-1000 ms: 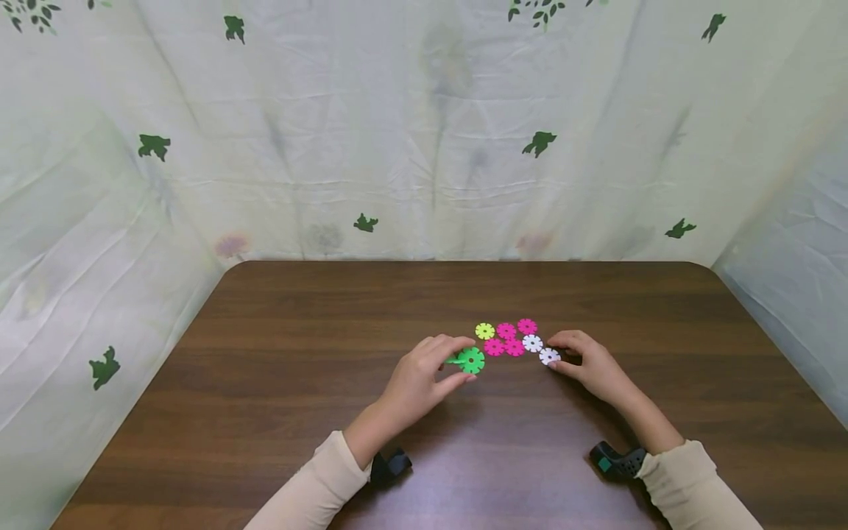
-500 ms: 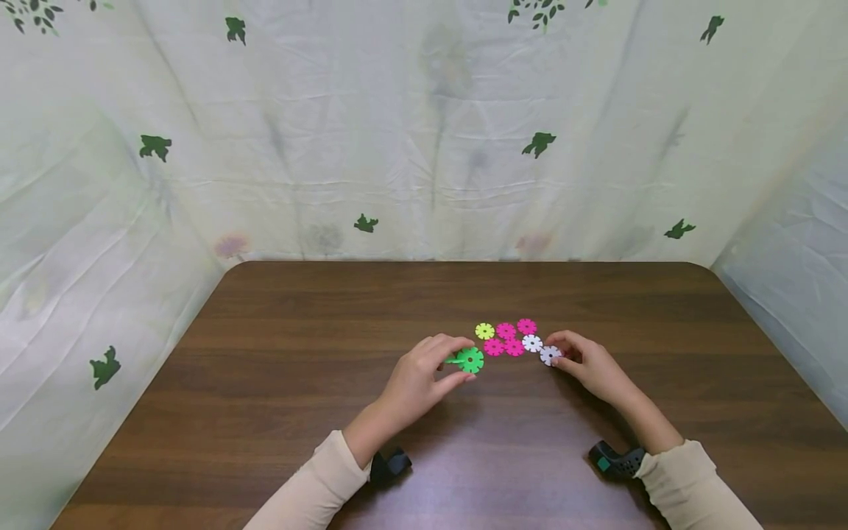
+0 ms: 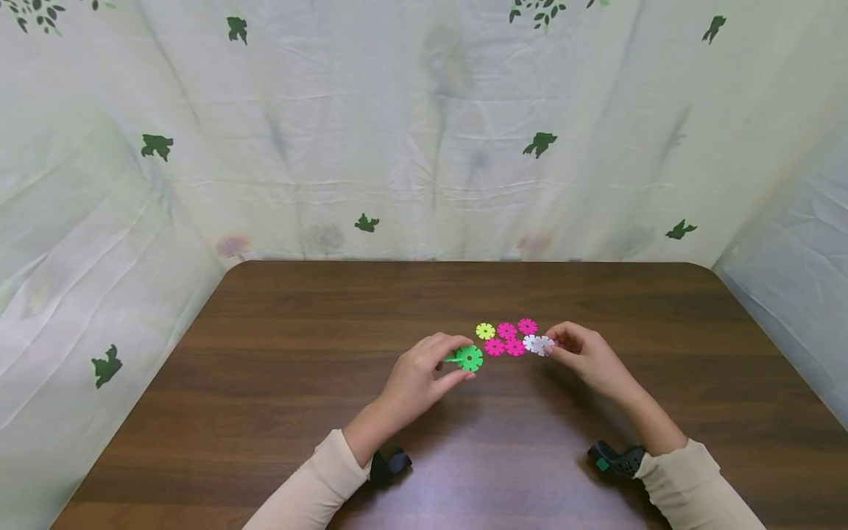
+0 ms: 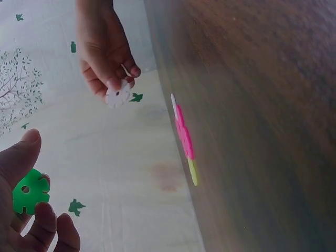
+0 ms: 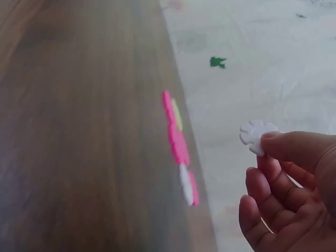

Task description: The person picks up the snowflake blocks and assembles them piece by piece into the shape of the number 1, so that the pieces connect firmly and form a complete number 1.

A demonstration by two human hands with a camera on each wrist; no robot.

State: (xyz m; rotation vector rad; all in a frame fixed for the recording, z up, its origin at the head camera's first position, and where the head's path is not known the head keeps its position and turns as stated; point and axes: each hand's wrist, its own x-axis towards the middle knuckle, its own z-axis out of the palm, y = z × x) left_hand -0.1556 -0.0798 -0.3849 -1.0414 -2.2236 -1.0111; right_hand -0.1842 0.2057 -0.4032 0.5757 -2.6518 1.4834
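Note:
My left hand (image 3: 416, 374) holds green notched plastic discs (image 3: 474, 358) between thumb and fingers. One faces up, and a second shows edge-on as a thin green strip joined to it. Thumb and index finger of my right hand (image 3: 592, 359) pinch a white notched disc (image 5: 254, 131), raised off the table, as both wrist views show. In the head view it overlaps another white disc (image 3: 529, 341) that lies on the table. Several pink discs (image 3: 494, 347) and a yellow disc (image 3: 486, 331) lie flat beside that one, between the two hands.
The brown wood table (image 3: 318, 309) extends to a rounded far edge. Behind it and at both sides hangs pale cloth (image 3: 424, 147) printed with green birds and leaves. A black wrist camera (image 3: 391, 467) is strapped to each wrist.
My right hand has lifted the white disc from the table and moved it slightly left and up, over the other white disc. The left hand stays nearly still with the green discs.

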